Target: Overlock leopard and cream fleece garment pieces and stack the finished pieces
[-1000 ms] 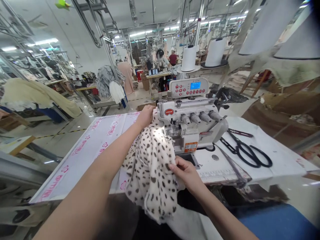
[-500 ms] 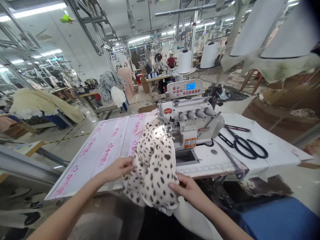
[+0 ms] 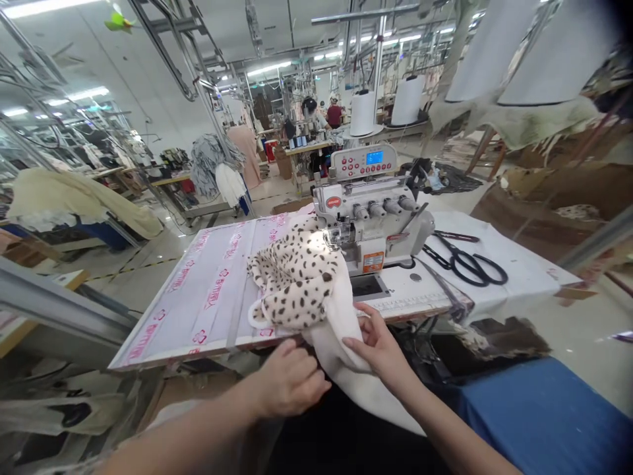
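spotted fabric (image 3: pixel 301 280) on pink-printed table cover (image 3: pixel 208 290); glossy workshop floor (image 3: pixel 167 249) beyond.

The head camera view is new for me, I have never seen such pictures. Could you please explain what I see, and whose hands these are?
There is no robot: a person wears the camera on the head, looking forward and down at their own bare hands. The right hand pinches the edge of a white cloth. The left hand is curled at the table's near edge; whether it grips cloth is unclear. A spotted cloth lies on the table, reaching the lit working area of a sewing machine. Black scissors lie beyond the machine, to the right. Behind it stand white thread cones and more of the workshop.
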{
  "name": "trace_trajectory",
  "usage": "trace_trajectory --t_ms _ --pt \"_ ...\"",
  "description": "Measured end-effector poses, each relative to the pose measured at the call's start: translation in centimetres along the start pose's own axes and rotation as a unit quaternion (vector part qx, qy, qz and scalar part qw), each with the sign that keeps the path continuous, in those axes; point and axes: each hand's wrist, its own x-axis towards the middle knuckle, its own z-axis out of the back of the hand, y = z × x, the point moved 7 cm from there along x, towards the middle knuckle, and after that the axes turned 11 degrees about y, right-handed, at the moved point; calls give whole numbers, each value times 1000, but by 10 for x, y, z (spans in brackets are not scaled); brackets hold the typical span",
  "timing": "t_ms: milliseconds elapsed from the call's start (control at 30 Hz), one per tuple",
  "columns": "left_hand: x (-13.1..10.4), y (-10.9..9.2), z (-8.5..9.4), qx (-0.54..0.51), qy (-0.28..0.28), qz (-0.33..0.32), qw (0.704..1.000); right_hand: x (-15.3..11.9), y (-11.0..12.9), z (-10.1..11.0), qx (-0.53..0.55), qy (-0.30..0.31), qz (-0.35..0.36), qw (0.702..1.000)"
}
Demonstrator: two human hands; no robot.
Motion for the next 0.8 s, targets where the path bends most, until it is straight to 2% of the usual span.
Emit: trace_trajectory --t_ms 33,67,100,167,233,300,367,467,567,700,800 --pt "-8 -8 -14 -2 13 3 1000 -1 -4 0 18 15 -19 1000" --pt "-16 -6 -23 5 14 33 999 -2 -8 0 19 35 -49 998" --pt "-23 7 -29 11 9 95 995 -3 -12 -2 8 59 -82 995" --pt "-38 48 -35 1 5 256 967 -6 -15 -9 -14 109 -131 985" --pt "-43 83 -37 -25 16 339 940 -7 -12 -22 16 148 -140 979" --pt "-35 104 -36 -45 9 348 936 -7 -7 -41 97 172 -138 971" --pt "-22 115 -33 -52 -24 329 943 -6 -3 -60 182 182 -143 956" --pt "-5 120 -37 -89 -41 293 951 -3 4 -74 266 164 -125 942" --pt "2 111 -50 -127 9 288 949 -2 6 -71 276 153 -102 944" --pt "-11 100 -62 -84 62 374 922 -9 3 -60 211 136 -99 963" --pt "-26 97 -56 -56 100 390 914 -15 2 -54 182 136 -117 967"
